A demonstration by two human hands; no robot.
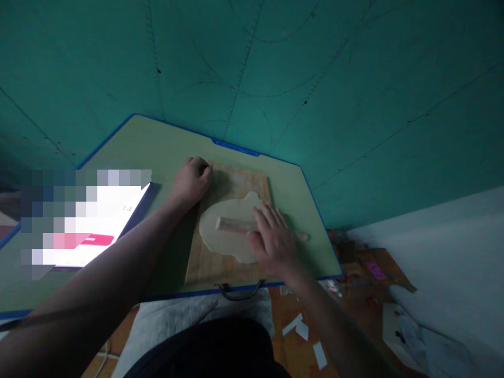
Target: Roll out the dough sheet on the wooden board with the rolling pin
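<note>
A flat, irregular sheet of pale dough [220,247] lies on a wooden board [220,274]. Across the dough rests a wooden rolling pin [236,226], running left to right, its thin right end sticking out past the board. My right hand [273,239] lies over the pin's right part, fingers stretched out and somewhat apart, the palm covering part of the dough. At the board's upper left corner is my left hand [192,181], its fingers curled in; whatever they grip, if anything, is hidden.
The board is on a pale green folding table [173,137] with blue edges and a handle [241,295]. At left stands a lit screen [118,210], partly pixelated. Cardboard [388,265] and paper scraps [319,355] lie on the floor at right. A green wall [236,63] rises behind.
</note>
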